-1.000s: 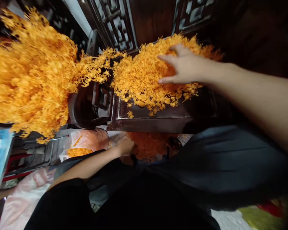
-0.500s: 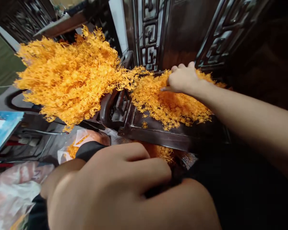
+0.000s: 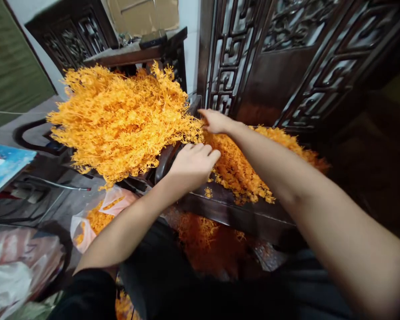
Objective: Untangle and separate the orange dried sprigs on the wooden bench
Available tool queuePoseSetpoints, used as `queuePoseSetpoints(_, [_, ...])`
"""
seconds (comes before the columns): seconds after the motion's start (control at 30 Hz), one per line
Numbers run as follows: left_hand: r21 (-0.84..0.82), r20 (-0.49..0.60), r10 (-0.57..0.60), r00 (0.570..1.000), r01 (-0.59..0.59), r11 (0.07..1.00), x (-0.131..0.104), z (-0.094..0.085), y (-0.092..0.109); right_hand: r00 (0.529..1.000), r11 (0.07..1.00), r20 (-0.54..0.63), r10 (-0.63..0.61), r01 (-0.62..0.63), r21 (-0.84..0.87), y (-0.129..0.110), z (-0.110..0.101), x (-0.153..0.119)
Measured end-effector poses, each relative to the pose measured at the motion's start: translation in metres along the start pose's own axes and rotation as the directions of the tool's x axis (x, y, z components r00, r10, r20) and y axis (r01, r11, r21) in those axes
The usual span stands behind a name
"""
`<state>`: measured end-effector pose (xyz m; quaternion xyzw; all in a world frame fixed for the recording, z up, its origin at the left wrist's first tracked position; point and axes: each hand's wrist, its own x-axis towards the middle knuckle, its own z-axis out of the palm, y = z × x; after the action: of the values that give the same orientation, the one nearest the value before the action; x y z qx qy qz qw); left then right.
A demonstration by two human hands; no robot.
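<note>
Left hand [image 3: 196, 163] held at right-hand end of large heap of orange spidery florets [image 3: 120, 122], above curved wooden armrest [image 3: 164, 163]; fingers curled, whether anything is gripped cannot be told. Right hand [image 3: 215, 121] positioned just beyond, one finger extended toward heap; grip likewise cannot be told. Smaller floret heap [image 3: 238, 169] spread on dark wooden seat [image 3: 223, 195], partly hidden by right forearm. More florets seen beneath seat and in pinkish plastic bag [image 3: 126, 198].
</note>
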<state>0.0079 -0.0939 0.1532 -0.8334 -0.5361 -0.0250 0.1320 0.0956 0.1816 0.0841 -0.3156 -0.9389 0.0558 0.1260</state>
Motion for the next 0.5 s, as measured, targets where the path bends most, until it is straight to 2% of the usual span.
queuePoseSetpoints(0.07, [0.059,-0.036,-0.093,0.995,0.095,0.994,0.014,0.021,-0.018,0.999,1.0,0.033,0.02,-0.019,-0.022,-0.015,-0.005,0.007])
queuePoseSetpoints(0.17, [0.077,-0.067,-0.249,0.966,0.254,0.964,0.024,0.037,-0.035,0.999,0.987,-0.031,0.012,-0.017,-0.161,-0.014,-0.033,0.001])
queuePoseSetpoints(0.27, [0.019,-0.03,-0.372,0.928,0.372,0.928,0.026,0.043,-0.038,0.998,0.95,-0.064,0.01,-0.029,-0.312,-0.001,-0.074,-0.014])
queuePoseSetpoints(0.37, [0.008,-0.001,-0.456,0.89,0.456,0.89,0.025,0.046,-0.037,0.998,0.922,-0.054,0.018,-0.038,-0.386,0.009,-0.109,-0.023])
queuePoseSetpoints(0.5, [0.054,-0.01,-0.469,0.883,0.469,0.881,0.026,0.053,-0.04,0.996,0.911,-0.073,0.046,-0.071,-0.407,0.012,-0.133,-0.025])
